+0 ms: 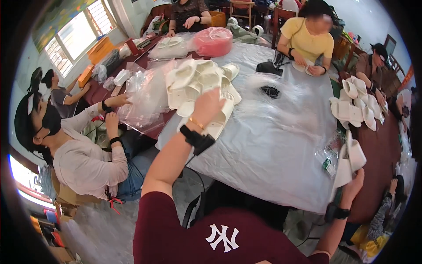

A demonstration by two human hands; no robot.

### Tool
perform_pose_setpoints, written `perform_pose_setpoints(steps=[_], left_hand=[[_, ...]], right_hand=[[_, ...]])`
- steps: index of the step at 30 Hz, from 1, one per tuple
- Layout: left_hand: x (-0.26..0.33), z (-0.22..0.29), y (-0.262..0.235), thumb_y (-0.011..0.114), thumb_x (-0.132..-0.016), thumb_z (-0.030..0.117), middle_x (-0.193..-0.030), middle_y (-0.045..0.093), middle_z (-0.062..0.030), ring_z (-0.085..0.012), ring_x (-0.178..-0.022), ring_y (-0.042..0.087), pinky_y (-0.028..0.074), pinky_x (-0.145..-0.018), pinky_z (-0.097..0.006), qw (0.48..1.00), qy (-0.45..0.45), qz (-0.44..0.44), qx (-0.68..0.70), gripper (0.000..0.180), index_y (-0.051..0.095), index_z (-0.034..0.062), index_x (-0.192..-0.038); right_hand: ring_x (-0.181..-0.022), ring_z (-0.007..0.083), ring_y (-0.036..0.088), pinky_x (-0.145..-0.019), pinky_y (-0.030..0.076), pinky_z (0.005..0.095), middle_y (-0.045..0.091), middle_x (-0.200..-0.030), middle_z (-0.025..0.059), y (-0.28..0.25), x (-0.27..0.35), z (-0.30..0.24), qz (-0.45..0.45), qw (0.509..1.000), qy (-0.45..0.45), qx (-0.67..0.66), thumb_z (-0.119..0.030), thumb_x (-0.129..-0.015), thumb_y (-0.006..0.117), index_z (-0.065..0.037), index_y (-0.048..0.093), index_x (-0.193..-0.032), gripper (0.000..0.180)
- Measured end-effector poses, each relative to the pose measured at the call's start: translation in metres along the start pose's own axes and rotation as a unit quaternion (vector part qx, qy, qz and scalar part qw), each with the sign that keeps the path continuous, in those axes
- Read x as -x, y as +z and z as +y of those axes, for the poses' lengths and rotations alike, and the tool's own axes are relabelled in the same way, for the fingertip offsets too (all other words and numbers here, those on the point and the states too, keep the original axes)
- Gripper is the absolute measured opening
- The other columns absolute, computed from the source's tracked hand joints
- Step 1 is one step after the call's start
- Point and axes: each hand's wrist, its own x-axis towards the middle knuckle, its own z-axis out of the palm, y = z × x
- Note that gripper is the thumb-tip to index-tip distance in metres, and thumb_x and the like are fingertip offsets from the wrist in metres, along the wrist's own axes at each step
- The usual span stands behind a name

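A heap of white slippers [193,81] lies on the plastic-covered table in front of me. My left hand [208,107] reaches onto its near side and touches a white slipper there; its fingers are blurred and partly hidden, so I cannot make out a grip. Off to the right, my right hand [353,185] is closed on a white slipper [349,159], holding it tilted near the table's edge. Whether a second slipper is pressed against it is unclear. Beyond that hand, another pile of white slippers [351,105] rests on the dark red tabletop.
Clear plastic bags [147,97] lie left of the heap, by a person in a pale top [90,163]. Across the table, a person in yellow [307,37] handles slippers. A pink bundle [213,42] stands at the back. Small packets [327,160] lie near my right hand.
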Motion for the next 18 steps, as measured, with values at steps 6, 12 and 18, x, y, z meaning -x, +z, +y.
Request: perform_pose_setpoints(steps=[6, 12, 18], left_hand=[[0.077, 0.062, 0.055, 0.066, -0.082, 0.031, -0.087, 0.068, -0.0190, -0.0340, -0.083, 0.066, 0.052, -0.074, -0.040, 0.944, 0.047, -0.247, 0.215, 0.044, 0.062, 0.0026, -0.115], [0.107, 0.085, 0.083, 0.067, -0.085, 0.026, -0.085, 0.069, -0.0119, -0.0183, -0.072, 0.063, 0.050, -0.067, -0.030, 0.899, 0.089, -0.338, 0.263, 0.042, 0.062, 0.0012, -0.118], [0.116, 0.087, 0.094, 0.067, -0.086, 0.024, -0.081, 0.067, -0.0086, -0.0121, -0.070, 0.060, 0.049, -0.063, -0.027, 0.885, 0.075, -0.368, 0.275, 0.041, 0.062, 0.0000, -0.119]], right_hand=[[-0.088, 0.0410, 0.057, -0.074, 0.045, 0.0432, 0.061, -0.090, 0.0211, 0.060, 0.040, -0.044, -0.096, 0.993, -0.056, 0.039, -0.008, -0.078, 0.062, -0.001, 0.059, -0.091, 0.015], [-0.097, 0.0388, 0.059, -0.080, 0.048, 0.0439, 0.063, -0.101, 0.0212, 0.122, 0.043, -0.076, -0.145, 0.987, -0.017, 0.066, -0.017, -0.075, 0.068, 0.000, 0.060, -0.100, 0.032], [-0.098, 0.0389, 0.056, -0.083, 0.048, 0.0450, 0.061, -0.105, 0.0182, 0.146, 0.057, -0.065, -0.182, 0.977, 0.005, 0.110, -0.013, -0.071, 0.069, -0.003, 0.054, -0.110, 0.043]])
